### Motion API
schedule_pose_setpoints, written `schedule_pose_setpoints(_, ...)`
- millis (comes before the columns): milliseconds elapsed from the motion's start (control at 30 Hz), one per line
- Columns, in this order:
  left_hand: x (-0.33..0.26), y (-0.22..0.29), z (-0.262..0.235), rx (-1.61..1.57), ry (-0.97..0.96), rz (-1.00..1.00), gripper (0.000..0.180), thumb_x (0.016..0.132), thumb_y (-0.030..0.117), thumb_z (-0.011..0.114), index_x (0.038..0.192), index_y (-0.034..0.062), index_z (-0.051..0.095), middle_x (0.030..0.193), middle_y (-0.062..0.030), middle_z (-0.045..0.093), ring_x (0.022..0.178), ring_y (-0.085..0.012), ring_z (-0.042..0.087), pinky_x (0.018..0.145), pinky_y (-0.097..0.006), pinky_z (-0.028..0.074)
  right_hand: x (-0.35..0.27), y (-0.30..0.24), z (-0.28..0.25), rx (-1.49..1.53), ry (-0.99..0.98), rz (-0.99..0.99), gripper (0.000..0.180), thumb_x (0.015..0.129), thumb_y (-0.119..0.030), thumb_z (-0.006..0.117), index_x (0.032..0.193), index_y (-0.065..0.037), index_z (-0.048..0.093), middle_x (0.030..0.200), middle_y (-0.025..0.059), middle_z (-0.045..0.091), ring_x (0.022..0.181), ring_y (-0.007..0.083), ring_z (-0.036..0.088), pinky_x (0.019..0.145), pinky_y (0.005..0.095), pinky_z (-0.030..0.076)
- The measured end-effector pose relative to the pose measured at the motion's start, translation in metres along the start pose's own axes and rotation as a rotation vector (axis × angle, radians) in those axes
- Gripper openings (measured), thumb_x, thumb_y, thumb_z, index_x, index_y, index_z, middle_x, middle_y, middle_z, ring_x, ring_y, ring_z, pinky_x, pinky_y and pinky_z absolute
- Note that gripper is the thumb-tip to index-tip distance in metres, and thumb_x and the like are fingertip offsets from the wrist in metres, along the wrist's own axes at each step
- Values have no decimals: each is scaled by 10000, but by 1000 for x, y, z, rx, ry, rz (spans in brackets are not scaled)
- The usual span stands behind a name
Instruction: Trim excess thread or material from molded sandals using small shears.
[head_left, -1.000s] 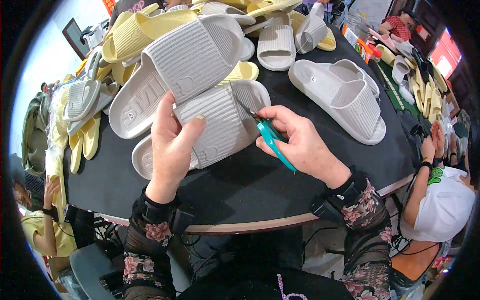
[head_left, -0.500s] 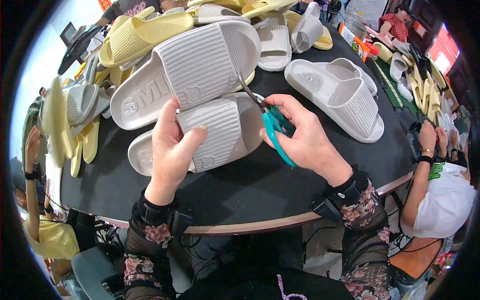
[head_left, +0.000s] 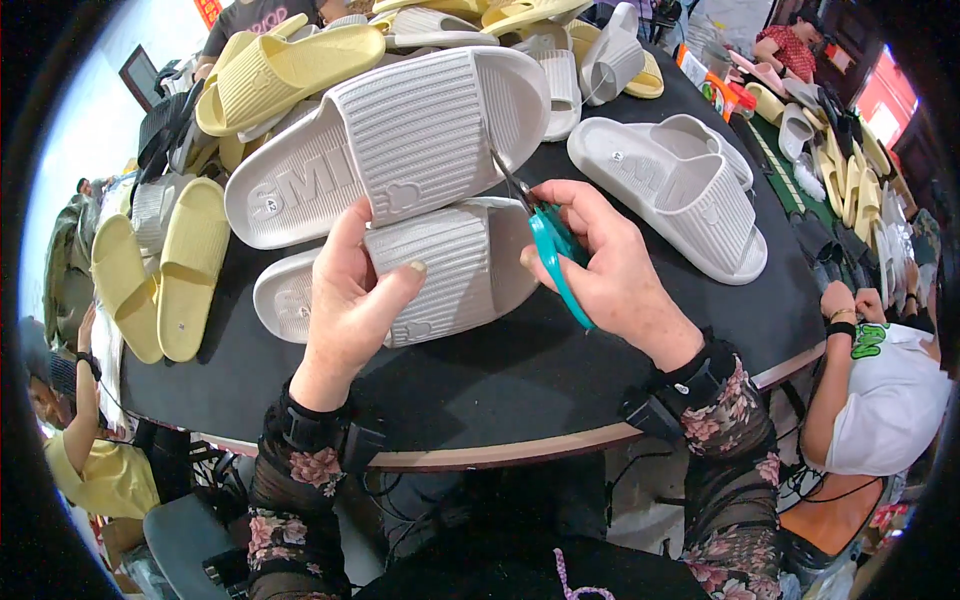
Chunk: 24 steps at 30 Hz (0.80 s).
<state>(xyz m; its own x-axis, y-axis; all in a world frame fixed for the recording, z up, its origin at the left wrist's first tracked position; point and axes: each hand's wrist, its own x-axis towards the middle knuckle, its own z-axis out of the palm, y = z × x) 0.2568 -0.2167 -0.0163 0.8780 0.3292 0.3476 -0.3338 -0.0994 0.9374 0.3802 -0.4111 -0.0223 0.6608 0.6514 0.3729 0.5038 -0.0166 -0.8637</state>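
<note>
My left hand (head_left: 355,290) grips a pair of grey slide slippers, with the thumb on the strap of the lower slipper (head_left: 435,275) and the other fingers tucked between the two, partly hidden. Above it, the upper slipper (head_left: 420,135) lies tilted with its sole print showing. In my right hand (head_left: 620,265) are teal-handled scissors (head_left: 553,262), fingers in the loops. Their dark blades point up and left, with the tips at the toe-side edge of the upper slipper's strap. Whether the blades touch anything there is too small to tell.
Another grey pair (head_left: 680,190) lies to the right on the black table (head_left: 480,405). A yellow pair (head_left: 190,270) rests at the left, near a co-worker's raised hand (head_left: 85,330). Yellow and grey slippers (head_left: 290,75) pile up behind. A second co-worker (head_left: 880,400) sits at the right.
The upper grey slipper has shifted right under the scissor tips. At the left, the blurred yellow slipper now lies on the table with its mate, and the co-worker's hand has drawn back.
</note>
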Motion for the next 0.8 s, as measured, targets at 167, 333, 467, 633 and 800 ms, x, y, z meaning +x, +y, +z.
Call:
schedule_pose_setpoints(167,-3,3,1,48,-29,28,571,772,-49,549,1306,-103,355,1201,-130,521,1105,-160,525,948,-284,428,0,-2,-1,9,-22,-49,455,836,-68,676,1230,12,464,860,12,541,758,51,499,684,208,437)
schedule_pose_setpoints(333,-4,3,2,102,-45,38,583,769,-53,547,1311,-111,342,1197,-133,525,1098,-158,534,943,-286,436,-1,-5,-4,18,2,-35,453,828,-92,689,1217,3,479,850,38,555,760,79,525,690,233,448)
schedule_pose_setpoints(467,-5,5,2,133,-64,23,584,767,-56,548,1312,-108,343,1188,-133,533,1084,-158,545,938,-285,441,0,-7,-5,44,41,-26,435,806,-141,715,1169,-9,513,866,98,616,774,139,595,702,289,491)
schedule_pose_setpoints(633,-5,5,2,143,-68,32,585,768,-58,547,1315,-99,344,1187,-131,536,1089,-159,545,944,-291,439,0,-8,-5,62,63,-37,436,808,-142,716,1169,-8,513,857,82,620,773,136,601,708,284,495)
schedule_pose_setpoints(800,-5,6,3,127,-83,34,591,772,-55,549,1325,-94,345,1194,-127,539,1093,-164,544,954,-298,432,1,-4,-4,78,100,-68,463,799,-144,725,1185,-6,510,886,87,627,806,137,610,729,288,502)
